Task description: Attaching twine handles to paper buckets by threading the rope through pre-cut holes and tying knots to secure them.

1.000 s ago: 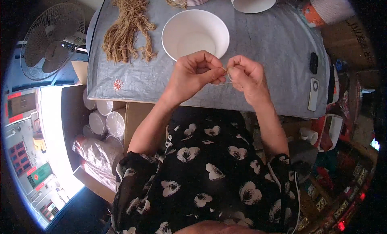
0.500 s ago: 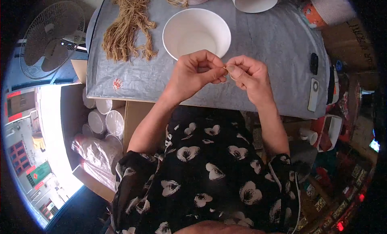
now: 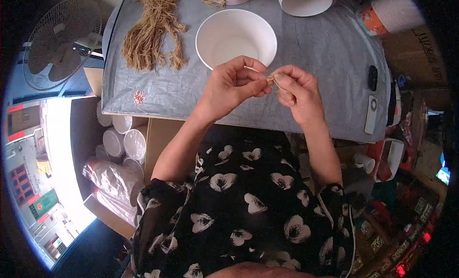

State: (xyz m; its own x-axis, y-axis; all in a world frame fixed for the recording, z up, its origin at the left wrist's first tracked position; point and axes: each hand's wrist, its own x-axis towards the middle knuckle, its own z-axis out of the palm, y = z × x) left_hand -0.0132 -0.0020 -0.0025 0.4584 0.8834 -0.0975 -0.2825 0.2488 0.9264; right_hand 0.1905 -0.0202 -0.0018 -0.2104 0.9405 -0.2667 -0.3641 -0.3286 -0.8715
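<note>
A short tan twine [image 3: 271, 80] is pinched between my two hands over the near part of the table, with a small loop or knot showing at the fingertips. My left hand [image 3: 229, 89] closes thumb and forefinger on one side of it. On the other side, my right hand [image 3: 302, 91] grips it with the thumb pressed on the fingers. Just beyond them stands a white paper tub [image 3: 209, 31], its mouth facing up. A frayed bundle of tan twine [image 3: 152, 34] lies to the left. Nearer on that side is a little heap of red and white bits [image 3: 139, 97].
Striped tubs [image 3: 306, 3] lie or stand along the far edge. A black object [image 3: 372, 78] and a white remote-like device [image 3: 371, 114] rest at the table's right. Below left, a cardboard box [image 3: 112, 216] holds wrapped tubs, near a fan [image 3: 62, 48].
The fingertips have drawn slightly apart, and more of the twine's loop shows between them. My view has shifted a little; the things on the table keep their places.
</note>
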